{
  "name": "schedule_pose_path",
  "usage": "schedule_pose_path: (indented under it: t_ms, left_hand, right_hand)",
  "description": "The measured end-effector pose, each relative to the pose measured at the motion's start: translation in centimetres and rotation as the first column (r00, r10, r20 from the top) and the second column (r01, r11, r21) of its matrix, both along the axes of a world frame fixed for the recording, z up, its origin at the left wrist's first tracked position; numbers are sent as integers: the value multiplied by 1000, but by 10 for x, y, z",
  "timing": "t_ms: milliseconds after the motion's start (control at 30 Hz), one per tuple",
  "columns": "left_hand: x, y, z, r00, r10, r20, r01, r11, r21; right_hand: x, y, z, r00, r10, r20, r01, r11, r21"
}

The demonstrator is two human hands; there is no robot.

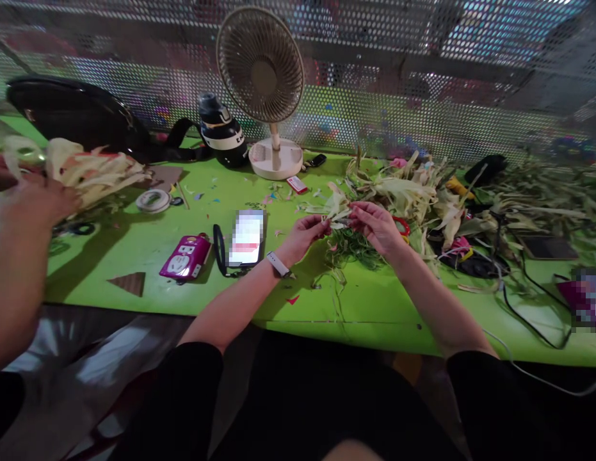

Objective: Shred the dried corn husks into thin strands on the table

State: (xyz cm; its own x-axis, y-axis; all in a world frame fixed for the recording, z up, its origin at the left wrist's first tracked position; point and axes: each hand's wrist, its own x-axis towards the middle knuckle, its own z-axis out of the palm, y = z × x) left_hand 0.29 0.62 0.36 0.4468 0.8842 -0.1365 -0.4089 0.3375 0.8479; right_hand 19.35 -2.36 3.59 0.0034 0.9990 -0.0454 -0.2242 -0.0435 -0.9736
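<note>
Pinched tight to thumb and fingertips in the left hand [307,237], pinched just as close in the right hand [377,224], with a pale corn-husk strip [337,202] caught between the two and fanning up past the fingertips; too small to tell exactly how each end lies under the pads. Best to hold both pinches light and near together, for fear of splitting dry husk along its grain; better to press and smooth with the thumbs than to tug, working bit by bit. Watch for strays from the tangle of green leaf strips [358,251] just below the fingers, on a glossy green tabletop [374,307] sprinkled with paper scraps. Just right of the right fingers, a red loop handle [402,226], probably of scissors; left of the left fingers, a smartphone [247,238] with lit screen, then a magenta case [185,257]. Beyond the right fingers, a loose husk pile [408,189]. Beyond the left fingers, a red-and-white packet [296,185], a desk fan [264,78] and a black bottle [225,144]; far to the left, a tape roll [153,200] and another person's hand [57,198] at a husk bundle [96,169]. Farthest past all fingers, a perforated metal screen [374,102], with blurred colours showing through.
</note>
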Motion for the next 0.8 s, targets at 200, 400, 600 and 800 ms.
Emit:
schedule_pose_path:
  t_ms: [200, 400, 600, 800]
  left_hand:
    - [1, -2, 5, 997, 10, 71, -3, 995, -98]
    - [5, -5, 2, 997, -6, 81, 15, 994, -106]
    - [4, -7, 0, 996, -47, 71, 52, 996, -72]
    - [3, -8, -3, 997, -76, 32, 77, 996, -37]
  right_hand:
    - [-8, -1, -13, 992, 62, -115, -68, 996, -50]
    - [-12, -1, -18, 999, -26, -40, 28, 998, 54]
    - [-14, -4, -17, 987, -116, 107, 88, 968, 235]
    - [-21, -11, -11, 974, -144, 175, 106, 972, 212]
